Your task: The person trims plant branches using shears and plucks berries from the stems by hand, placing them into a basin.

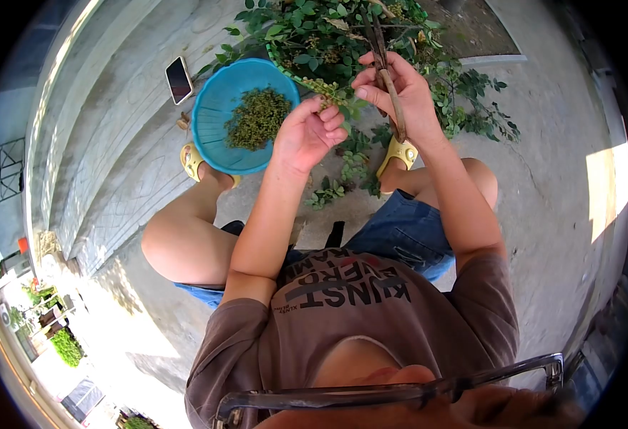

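Note:
My left hand [310, 134] has its fingers curled in a pinch at a cluster of small green berries [321, 87], just right of the blue basin. My right hand [408, 96] grips a pair of rusty brown scissors [393, 100], their blades pointing away from me into the foliage. The blue plastic basin [207, 129] holds a heap of loose green berries [258, 118]. Leafy green branches [314, 39] bearing berry clusters pile up in a green-rimmed container beyond both hands. Whether the scissor blades touch a stem cannot be made out.
A phone [179, 80] lies on the pale steps [114, 107] left of the basin. Leafy sprigs [355, 161] are scattered on the concrete between my feet in yellow clogs [398, 156]. More branches [471, 104] spread to the right. A soil bed [471, 28] lies at the back.

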`<act>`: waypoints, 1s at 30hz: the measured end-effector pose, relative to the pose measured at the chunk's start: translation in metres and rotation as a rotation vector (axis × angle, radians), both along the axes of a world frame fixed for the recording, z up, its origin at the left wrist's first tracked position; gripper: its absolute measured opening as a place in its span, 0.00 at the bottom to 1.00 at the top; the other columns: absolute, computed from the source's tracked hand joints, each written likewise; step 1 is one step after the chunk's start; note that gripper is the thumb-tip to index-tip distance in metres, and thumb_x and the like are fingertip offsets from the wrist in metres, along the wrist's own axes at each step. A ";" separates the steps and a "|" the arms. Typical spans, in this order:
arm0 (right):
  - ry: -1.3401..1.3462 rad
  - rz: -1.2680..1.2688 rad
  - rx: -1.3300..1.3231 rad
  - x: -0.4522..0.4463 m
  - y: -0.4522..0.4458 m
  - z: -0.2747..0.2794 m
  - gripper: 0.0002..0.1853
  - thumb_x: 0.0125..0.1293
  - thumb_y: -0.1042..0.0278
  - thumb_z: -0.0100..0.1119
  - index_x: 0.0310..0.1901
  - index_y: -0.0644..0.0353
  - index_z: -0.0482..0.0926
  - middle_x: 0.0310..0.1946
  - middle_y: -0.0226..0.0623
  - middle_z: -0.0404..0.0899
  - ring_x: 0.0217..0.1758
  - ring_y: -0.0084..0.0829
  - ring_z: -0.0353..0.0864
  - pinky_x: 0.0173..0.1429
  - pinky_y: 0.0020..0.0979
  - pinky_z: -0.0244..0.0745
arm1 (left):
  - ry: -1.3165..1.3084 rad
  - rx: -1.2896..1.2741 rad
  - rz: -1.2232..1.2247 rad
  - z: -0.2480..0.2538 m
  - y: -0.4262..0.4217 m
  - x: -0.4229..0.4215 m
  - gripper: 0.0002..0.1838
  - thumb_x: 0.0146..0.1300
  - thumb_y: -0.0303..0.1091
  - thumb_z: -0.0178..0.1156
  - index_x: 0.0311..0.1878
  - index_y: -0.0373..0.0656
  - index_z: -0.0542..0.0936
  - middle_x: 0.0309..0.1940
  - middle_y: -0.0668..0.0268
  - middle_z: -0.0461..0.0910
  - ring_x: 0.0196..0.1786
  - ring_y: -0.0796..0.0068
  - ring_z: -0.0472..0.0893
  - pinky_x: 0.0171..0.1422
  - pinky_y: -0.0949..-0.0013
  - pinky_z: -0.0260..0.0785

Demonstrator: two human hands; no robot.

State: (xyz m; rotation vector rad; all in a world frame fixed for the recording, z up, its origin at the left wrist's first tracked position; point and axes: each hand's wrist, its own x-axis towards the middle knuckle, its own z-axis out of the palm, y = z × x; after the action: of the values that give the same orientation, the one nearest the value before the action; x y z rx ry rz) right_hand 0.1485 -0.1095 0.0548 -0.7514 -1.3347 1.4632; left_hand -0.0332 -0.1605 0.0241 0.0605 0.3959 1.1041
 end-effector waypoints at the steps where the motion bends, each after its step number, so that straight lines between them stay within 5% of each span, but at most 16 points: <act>1: -0.038 0.033 -0.016 -0.002 -0.002 -0.001 0.22 0.57 0.77 0.68 0.54 0.60 0.74 0.33 0.29 0.79 0.39 0.18 0.77 0.46 0.21 0.73 | 0.027 0.016 -0.011 0.000 0.000 0.001 0.05 0.63 0.33 0.54 0.38 0.43 0.73 0.25 0.71 0.66 0.29 0.76 0.64 0.33 0.72 0.58; 12: -0.052 -0.004 -0.037 0.006 -0.001 0.009 0.20 0.57 0.77 0.67 0.52 0.60 0.74 0.33 0.28 0.80 0.37 0.16 0.77 0.43 0.19 0.73 | 0.152 0.022 0.041 -0.003 0.000 0.001 0.04 0.64 0.33 0.55 0.39 0.44 0.73 0.26 0.72 0.67 0.29 0.77 0.64 0.33 0.73 0.58; 20: -0.139 -0.092 -0.018 0.035 0.014 0.015 0.18 0.58 0.72 0.67 0.50 0.57 0.77 0.27 0.23 0.78 0.26 0.11 0.71 0.26 0.16 0.62 | 0.272 0.038 0.135 -0.003 0.002 0.000 0.05 0.65 0.31 0.59 0.38 0.41 0.74 0.28 0.68 0.69 0.31 0.76 0.66 0.34 0.72 0.62; 24: -0.220 0.003 -0.013 0.029 0.009 0.010 0.18 0.59 0.73 0.67 0.51 0.57 0.76 0.29 0.22 0.77 0.31 0.12 0.73 0.34 0.17 0.68 | 0.378 0.072 0.220 -0.002 0.002 0.000 0.06 0.65 0.32 0.59 0.39 0.39 0.77 0.31 0.66 0.75 0.34 0.75 0.73 0.40 0.70 0.70; 27: -0.066 0.049 0.041 0.011 0.004 0.000 0.22 0.59 0.79 0.65 0.55 0.59 0.73 0.37 0.29 0.79 0.43 0.19 0.77 0.51 0.21 0.73 | 0.425 0.091 0.258 0.001 0.001 0.002 0.07 0.65 0.32 0.60 0.39 0.38 0.78 0.31 0.65 0.78 0.34 0.74 0.76 0.41 0.69 0.73; 30: -0.015 0.012 0.061 -0.001 -0.001 -0.004 0.23 0.58 0.79 0.66 0.55 0.59 0.72 0.39 0.30 0.79 0.44 0.20 0.78 0.51 0.22 0.74 | 0.475 0.118 0.295 0.002 0.000 0.004 0.08 0.66 0.33 0.58 0.41 0.37 0.77 0.31 0.64 0.78 0.34 0.74 0.77 0.41 0.69 0.73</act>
State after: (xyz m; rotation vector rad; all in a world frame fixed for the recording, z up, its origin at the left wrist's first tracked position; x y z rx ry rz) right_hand 0.1471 -0.1102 0.0506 -0.7171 -1.3913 1.4223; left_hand -0.0293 -0.1608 0.0265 0.3835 0.7825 1.4049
